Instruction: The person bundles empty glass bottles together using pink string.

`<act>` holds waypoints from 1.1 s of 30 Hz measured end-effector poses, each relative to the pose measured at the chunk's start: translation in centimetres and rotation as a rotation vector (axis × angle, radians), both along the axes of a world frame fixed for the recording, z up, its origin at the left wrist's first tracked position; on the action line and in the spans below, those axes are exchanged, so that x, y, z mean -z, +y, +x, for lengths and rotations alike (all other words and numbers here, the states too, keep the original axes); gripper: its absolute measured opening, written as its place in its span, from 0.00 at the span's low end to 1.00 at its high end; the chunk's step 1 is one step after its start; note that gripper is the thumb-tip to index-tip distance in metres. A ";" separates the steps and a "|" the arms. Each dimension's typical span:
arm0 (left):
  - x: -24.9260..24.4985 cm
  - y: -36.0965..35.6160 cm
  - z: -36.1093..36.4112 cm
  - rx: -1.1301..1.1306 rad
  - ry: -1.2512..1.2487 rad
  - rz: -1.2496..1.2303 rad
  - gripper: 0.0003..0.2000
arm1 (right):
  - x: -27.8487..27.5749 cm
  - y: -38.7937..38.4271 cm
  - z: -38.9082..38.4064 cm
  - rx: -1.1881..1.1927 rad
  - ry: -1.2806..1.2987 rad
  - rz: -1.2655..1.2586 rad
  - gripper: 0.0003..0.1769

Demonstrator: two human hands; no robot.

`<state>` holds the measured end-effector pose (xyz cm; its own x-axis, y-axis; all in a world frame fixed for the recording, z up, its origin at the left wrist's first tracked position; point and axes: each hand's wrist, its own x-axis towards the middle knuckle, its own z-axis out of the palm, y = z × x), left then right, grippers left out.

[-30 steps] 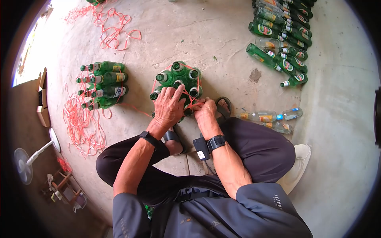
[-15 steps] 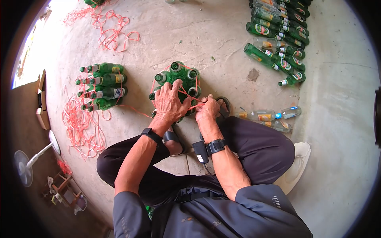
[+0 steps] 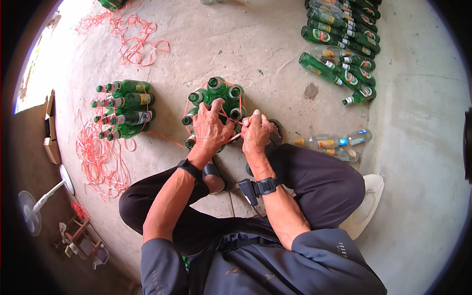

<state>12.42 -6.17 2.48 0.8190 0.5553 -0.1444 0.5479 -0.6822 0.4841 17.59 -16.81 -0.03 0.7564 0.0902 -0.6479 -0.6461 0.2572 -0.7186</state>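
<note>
Several green bottles (image 3: 217,87) stand upright in a cluster on the floor in front of me, with red twine (image 3: 187,109) running around their necks. My left hand (image 3: 211,129) lies over the near side of the cluster, fingers spread across the bottles and twine. Just right of the cluster, my right hand (image 3: 255,132) is closed on the red twine, which stretches from it toward the bottles. A second bundle of green bottles (image 3: 132,101) sits to the left, tied with the same twine.
Loose red twine (image 3: 101,157) is heaped at the left, with more (image 3: 137,42) farther back. Rows of green bottles (image 3: 322,37) lie at the back right. Clear bottles (image 3: 327,141) lie beside my right knee. A white fan (image 3: 32,211) stands far left.
My right hand has turned and shifted slightly, its thumb now pointing upward, with twine still in its grip. My left hand remains over the bottles.
</note>
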 end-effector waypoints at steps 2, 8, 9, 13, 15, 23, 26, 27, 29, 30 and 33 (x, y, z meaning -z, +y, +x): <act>-0.1 0.0 0.1 -0.006 0.001 -0.024 0.27 | -0.1 -0.1 -0.1 -0.066 -0.026 -0.058 0.19; 0.4 0.3 -0.2 0.033 -0.071 -0.038 0.26 | 1.3 -0.3 -0.7 -0.293 -0.412 -0.319 0.18; 0.5 0.3 -0.3 0.044 -0.085 -0.033 0.26 | 1.2 -0.5 -0.7 -0.357 -0.495 -0.368 0.17; 1.2 0.6 -0.5 0.084 -0.141 -0.012 0.26 | 0.8 -0.7 -0.8 -0.393 -0.604 -0.417 0.16; 1.4 0.6 -0.6 0.083 -0.231 0.024 0.25 | 0.4 -0.9 -0.7 -0.437 -0.695 -0.499 0.17; 1.6 0.7 -0.4 0.078 -0.226 0.054 0.23 | 1.2 -1.3 -1.1 -0.415 -0.528 -0.355 0.18; 1.8 0.7 -0.5 0.079 -0.233 0.040 0.22 | 0.9 -1.6 -0.8 -0.314 -0.224 -0.139 0.18; 1.9 0.9 -0.5 0.078 -0.233 0.029 0.22 | 0.9 -1.5 -0.7 -0.284 -0.139 -0.075 0.18; 1.9 1.0 -0.7 0.084 -0.231 0.033 0.22 | 0.7 -1.6 -0.7 -0.290 -0.152 -0.076 0.18; 1.9 1.1 -0.6 0.094 -0.233 0.037 0.21 | 0.9 -1.7 -0.5 -0.346 -0.227 -0.199 0.18; 1.7 1.1 -0.5 0.088 -0.206 0.050 0.21 | 1.6 -1.4 0.0 -0.352 -0.181 -0.225 0.18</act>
